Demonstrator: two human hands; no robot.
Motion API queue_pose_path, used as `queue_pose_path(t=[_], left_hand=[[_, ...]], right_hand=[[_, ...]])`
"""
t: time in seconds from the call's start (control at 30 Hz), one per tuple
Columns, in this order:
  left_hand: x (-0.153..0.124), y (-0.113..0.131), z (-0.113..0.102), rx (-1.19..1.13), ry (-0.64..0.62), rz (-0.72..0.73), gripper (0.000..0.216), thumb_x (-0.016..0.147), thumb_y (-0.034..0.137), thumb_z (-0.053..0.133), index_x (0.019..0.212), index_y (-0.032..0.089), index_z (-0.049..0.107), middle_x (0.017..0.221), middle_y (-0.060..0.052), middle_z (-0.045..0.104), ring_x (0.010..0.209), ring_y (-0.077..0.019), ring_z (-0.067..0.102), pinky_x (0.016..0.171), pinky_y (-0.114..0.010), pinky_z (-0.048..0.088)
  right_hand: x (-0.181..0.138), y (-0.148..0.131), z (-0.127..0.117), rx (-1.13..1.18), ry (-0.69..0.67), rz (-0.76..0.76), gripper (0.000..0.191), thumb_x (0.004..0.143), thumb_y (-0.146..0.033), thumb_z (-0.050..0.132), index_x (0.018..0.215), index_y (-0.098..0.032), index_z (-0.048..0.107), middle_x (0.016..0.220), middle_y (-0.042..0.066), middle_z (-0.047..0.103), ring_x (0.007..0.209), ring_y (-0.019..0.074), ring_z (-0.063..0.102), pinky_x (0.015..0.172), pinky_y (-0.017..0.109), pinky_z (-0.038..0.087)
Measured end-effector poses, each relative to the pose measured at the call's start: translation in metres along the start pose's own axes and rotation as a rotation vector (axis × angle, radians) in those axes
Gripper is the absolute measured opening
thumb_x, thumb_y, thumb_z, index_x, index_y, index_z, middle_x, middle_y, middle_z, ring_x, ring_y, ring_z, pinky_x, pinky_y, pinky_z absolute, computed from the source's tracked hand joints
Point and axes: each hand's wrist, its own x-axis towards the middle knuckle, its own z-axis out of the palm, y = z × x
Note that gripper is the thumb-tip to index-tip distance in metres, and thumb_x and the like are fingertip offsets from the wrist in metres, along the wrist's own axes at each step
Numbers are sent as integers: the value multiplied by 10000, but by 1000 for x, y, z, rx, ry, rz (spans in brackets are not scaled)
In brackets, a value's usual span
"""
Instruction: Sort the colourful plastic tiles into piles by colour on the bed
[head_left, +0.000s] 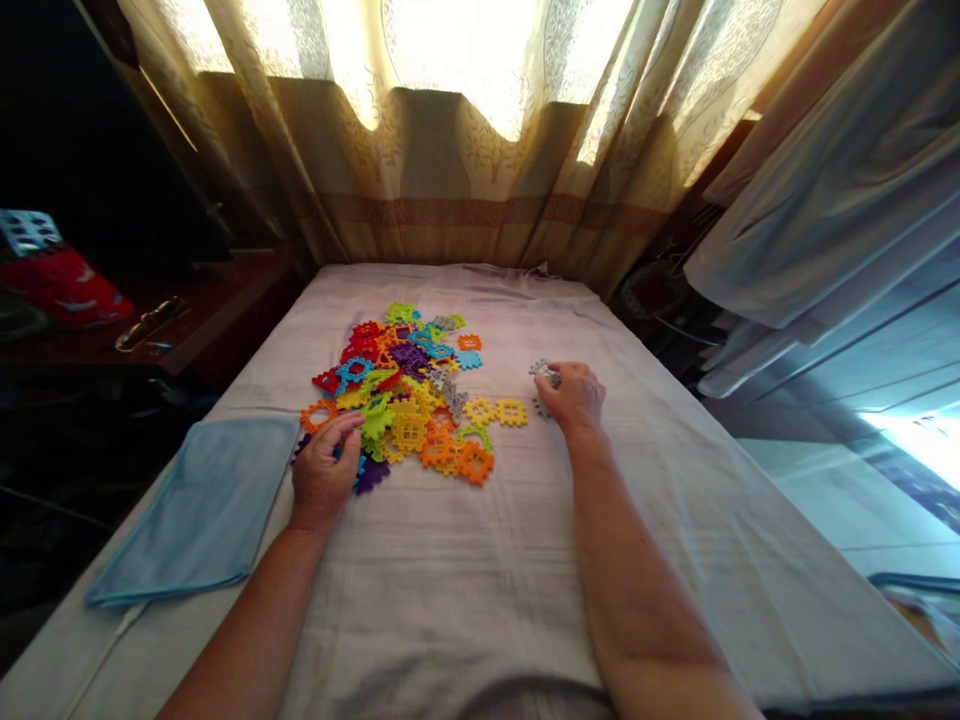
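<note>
On the bed-like surface lies a loose heap of flat plastic interlocking tiles (409,425) with notched edges, in red, orange, yellow, lime, blue, purple and grey. My left hand (326,465) rests at the heap's near left side, fingers loosely curved and thumb apart, its fingertips beside a lime tile (377,418). To the right of the heap, my right hand (576,398) is closed on a grey interlocking tile (543,370); its fingers partly cover that tile and another grey bit below. Two yellow tiles (512,412) lie between the heap and my right hand.
A folded light blue cloth (202,500) lies at the left, a white cord (112,640) running from under it. Patterned curtains (450,180) hang beyond the far edge. At the left stands a dark cabinet with a red item (67,290); pale fabric (825,190) hangs at the right.
</note>
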Motion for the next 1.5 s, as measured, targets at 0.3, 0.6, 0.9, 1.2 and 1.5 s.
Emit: queue_pose_path(t=[0.3, 0.6, 0.9, 1.2, 1.5], left_hand=[[0, -3, 2, -2, 11, 18, 268, 881, 339, 492, 964, 203, 707, 1099, -58, 743, 1050, -197, 684, 1018, -361, 511], [0, -2, 1, -17, -6, 1, 266, 880, 347, 498, 963, 202, 704, 1111, -64, 737, 1056, -200, 680, 1019, -354, 507], [-1, -4, 3, -24, 13, 23, 270, 880, 336, 500, 963, 188, 711, 1092, -66, 745, 1048, -201, 684, 1013, -359, 511], [-2, -4, 2, -12, -2, 17, 257, 878, 331, 507, 967, 204, 713, 1113, -51, 741, 1056, -200, 683, 1015, -359, 511], [-1, -5, 4, -3, 21, 41, 262, 879, 337, 503, 961, 203, 713, 1088, -50, 748, 1033, -196, 694, 992, -354, 525]], right_hand=[[0, 14, -3, -72, -40, 88, 340, 816, -391, 610, 1076, -200, 717, 1192, 137, 621, 1106, 307, 536, 931, 470, 396], [0, -8, -10, 43, 9, -5, 301, 870, -265, 498, 1064, -193, 716, 1207, 129, 644, 1119, 287, 546, 946, 449, 407], [-37, -78, 11, 90, -335, -417, 284, 901, -377, 563, 1071, -218, 726, 1130, 76, 716, 1056, 219, 620, 945, 328, 436], [-54, -98, 12, -20, -424, -481, 397, 874, -498, 592, 1161, -239, 681, 1209, 84, 686, 1129, 249, 589, 937, 355, 420], [-38, -86, 1, -81, -370, -333, 302, 922, -321, 476, 1078, -265, 728, 1046, 65, 753, 957, 208, 674, 803, 298, 454]])
